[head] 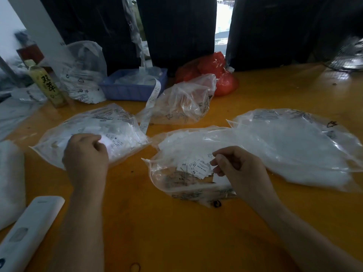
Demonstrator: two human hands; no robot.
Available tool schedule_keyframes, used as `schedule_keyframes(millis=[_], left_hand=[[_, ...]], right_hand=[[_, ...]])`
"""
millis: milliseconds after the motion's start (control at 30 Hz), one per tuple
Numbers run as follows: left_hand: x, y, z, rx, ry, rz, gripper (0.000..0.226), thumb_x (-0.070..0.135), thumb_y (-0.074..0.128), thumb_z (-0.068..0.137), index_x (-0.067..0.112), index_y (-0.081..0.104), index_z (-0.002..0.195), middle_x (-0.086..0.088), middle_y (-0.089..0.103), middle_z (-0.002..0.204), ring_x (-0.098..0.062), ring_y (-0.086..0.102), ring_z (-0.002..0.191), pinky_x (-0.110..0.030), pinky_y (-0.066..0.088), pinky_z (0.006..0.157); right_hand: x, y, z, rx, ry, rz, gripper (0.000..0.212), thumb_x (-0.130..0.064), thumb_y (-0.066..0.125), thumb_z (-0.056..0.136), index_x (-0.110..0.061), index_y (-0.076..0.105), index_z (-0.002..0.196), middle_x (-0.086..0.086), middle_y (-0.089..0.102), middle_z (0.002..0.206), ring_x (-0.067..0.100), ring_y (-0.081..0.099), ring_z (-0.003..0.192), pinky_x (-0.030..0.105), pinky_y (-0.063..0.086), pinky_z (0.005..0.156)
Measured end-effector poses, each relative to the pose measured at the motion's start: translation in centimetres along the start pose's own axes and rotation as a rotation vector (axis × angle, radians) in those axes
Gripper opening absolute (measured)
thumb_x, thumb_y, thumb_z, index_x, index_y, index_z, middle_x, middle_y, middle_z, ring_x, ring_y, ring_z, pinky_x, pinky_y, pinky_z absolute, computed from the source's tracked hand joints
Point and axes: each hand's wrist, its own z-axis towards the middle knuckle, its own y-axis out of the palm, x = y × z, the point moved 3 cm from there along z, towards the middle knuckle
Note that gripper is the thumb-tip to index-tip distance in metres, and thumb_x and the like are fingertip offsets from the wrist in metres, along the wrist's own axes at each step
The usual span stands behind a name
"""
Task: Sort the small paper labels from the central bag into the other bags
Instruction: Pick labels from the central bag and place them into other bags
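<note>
We pinch flimsy labels (pixel 196 167) by their edges: R hand (pixel 239 169) at central bag (pixel 176 185), L hand (pixel 86 152) gripping one over left bag (pixel 117 122).

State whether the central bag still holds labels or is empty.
It holds labels: a heap of small white printed labels shows through the clear central bag, and the right hand pinches at them.

Dim, soft indoor light, bright daylight blown out through a gap in the dark curtains (pixel 176 30) beyond the hands, glare streaks on the yellow bench (pixel 176 232) far right, faint shadows, wide-angle bending at edges, overall soft focus, motion blur top left
</note>
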Motion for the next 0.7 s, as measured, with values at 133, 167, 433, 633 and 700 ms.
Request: schedule_keyframes(millis=[133, 167, 433, 633, 700], left_hand=[[-1.2, 1.7, -0.5, -0.254, -0.132, 0.384, 0.044, 0.038, 0.044, 0.109, 0.010, 0.071, 0.129, -0.016, 0.039, 0.163, -0.042, 0.022, 0.147, -0.061, 0.028, 0.111], [-1.2, 1.9, -0.7, -0.313, -0.186, 0.406, 0.055, 0.048, 0.033, 0.110, 0.013, 0.063, 0.140, -0.012, 0.022, 0.172, -0.038, 0.008, 0.154, -0.064, 0.019, 0.116], [0.7, 2.0, -1.9, -0.149, -0.122, 0.233, 0.066, 0.058, 0.025, 0.108, 0.016, 0.048, 0.153, -0.012, 0.022, 0.171, -0.036, 0.011, 0.155, -0.063, 0.020, 0.115], [7.8, 3.1, -6.1, -0.099, 0.361, -0.167, 0.050, 0.041, 0.034, 0.106, 0.010, 0.073, 0.109, -0.010, 0.069, 0.111, -0.029, 0.054, 0.109, -0.036, 0.028, 0.084], [9.4, 3.5, -7.2, -0.152, 0.516, -0.239, 0.050, 0.035, 0.035, 0.107, 0.007, 0.076, 0.102, -0.008, 0.072, 0.101, -0.025, 0.058, 0.101, -0.035, 0.034, 0.084]], right_hand=[[0.3, 0.0, 0.1, 0.004, -0.041, -0.219, 0.010, -0.026, 0.062, 0.099, -0.027, 0.070, 0.106, -0.022, 0.070, 0.081, -0.008, 0.066, 0.085, 0.007, 0.052, 0.072], [0.3, 0.1, 0.1, -0.008, -0.072, -0.296, 0.011, -0.026, 0.063, 0.099, -0.026, 0.071, 0.107, -0.026, 0.066, 0.081, -0.011, 0.064, 0.086, 0.004, 0.049, 0.072], [-1.4, -0.9, -0.2, 0.091, -0.226, -0.516, 0.015, -0.029, 0.061, 0.099, -0.021, 0.071, 0.108, -0.028, 0.054, 0.083, -0.014, 0.052, 0.071, 0.004, 0.040, 0.059], [-1.0, -7.3, 2.5, 0.329, -0.058, -1.016, 0.030, -0.022, 0.046, 0.104, -0.005, 0.071, 0.098, 0.012, 0.067, 0.089, 0.022, 0.048, 0.077, 0.041, 0.048, 0.080], [0.4, -8.8, 3.3, 0.239, 0.119, -1.091, 0.027, -0.013, 0.046, 0.104, -0.005, 0.071, 0.107, 0.017, 0.066, 0.101, 0.029, 0.054, 0.085, 0.043, 0.048, 0.087]])
